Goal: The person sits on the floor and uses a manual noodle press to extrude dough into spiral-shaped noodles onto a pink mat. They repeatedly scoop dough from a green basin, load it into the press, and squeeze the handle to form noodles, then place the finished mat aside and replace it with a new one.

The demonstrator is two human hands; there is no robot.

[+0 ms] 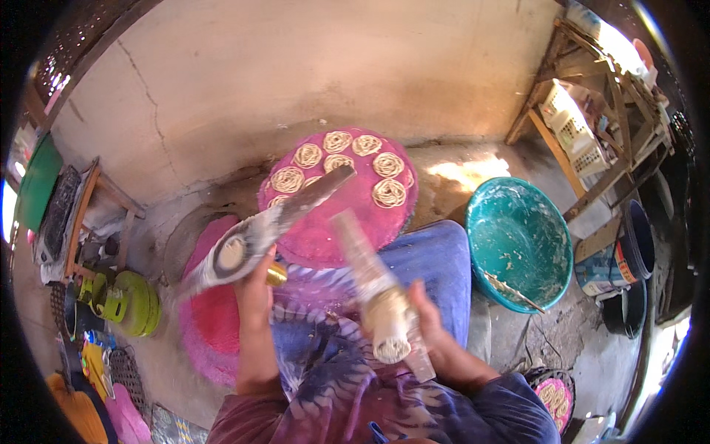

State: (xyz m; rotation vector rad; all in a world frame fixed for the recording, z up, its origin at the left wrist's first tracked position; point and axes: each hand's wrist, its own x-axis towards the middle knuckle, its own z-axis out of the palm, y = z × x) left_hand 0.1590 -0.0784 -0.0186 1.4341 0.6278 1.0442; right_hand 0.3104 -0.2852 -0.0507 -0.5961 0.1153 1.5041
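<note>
My left hand (259,285) is closed around a long wooden press board (292,209), tilted up to the right. A round opening in the board shows pale dough (232,253), and a brass-coloured cylinder (276,274) sticks out beneath it. In my right hand (433,322) is a wooden plunger (362,251) with a thick round block, its end crusted with whitish dough. The two parts are apart, both slightly blurred. Beyond them lies a round pink tray (318,237) bearing several coiled nests of noodle-like dough strands (389,194); the board hides part of it.
A dough-smeared teal basin (518,229) with a stick across its rim stands at right. Another pink round tray (211,329) lies at left, near a green gas cylinder (137,303). A wooden rack (551,133) holds a cream basket (569,129). More nests (555,396) lie lower right.
</note>
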